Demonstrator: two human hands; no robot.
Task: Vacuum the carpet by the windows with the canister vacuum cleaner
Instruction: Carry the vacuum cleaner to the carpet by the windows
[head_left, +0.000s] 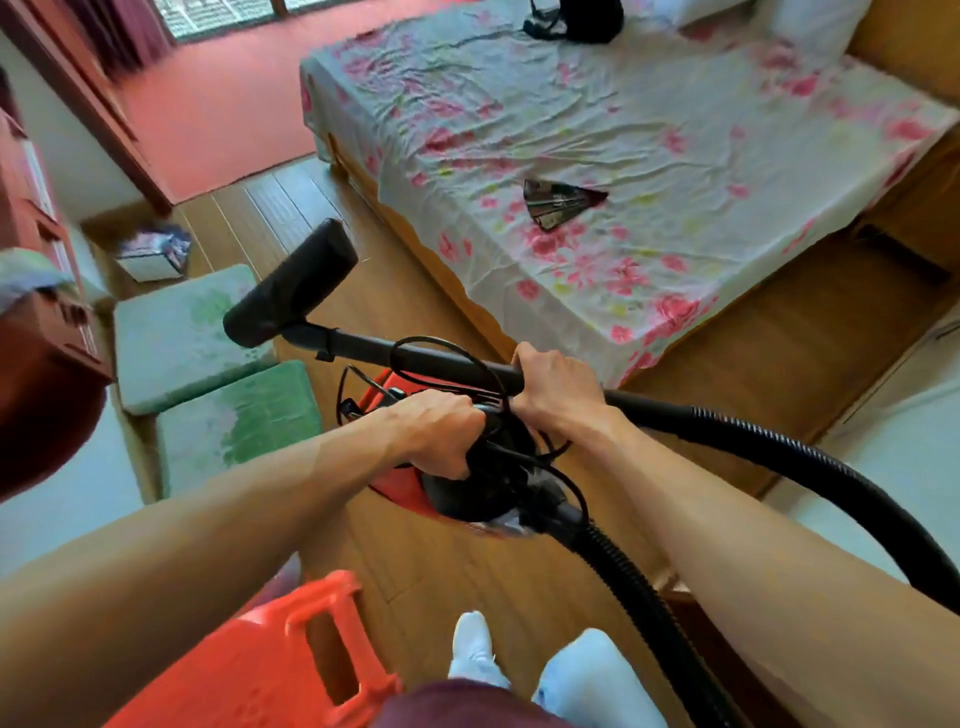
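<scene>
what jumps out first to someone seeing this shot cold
Centre frame, the left hand grips the red and black canister vacuum cleaner by its top, while the right hand holds its black wand. Behind them the wide bed in a pink-flowered sheet fills the upper right. The red carpet by the windows lies far off, upper left.

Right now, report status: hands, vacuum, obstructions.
Left hand grips canister; right hand grips wand. Nozzle airborne. Carpet ahead; green stools left.
</scene>
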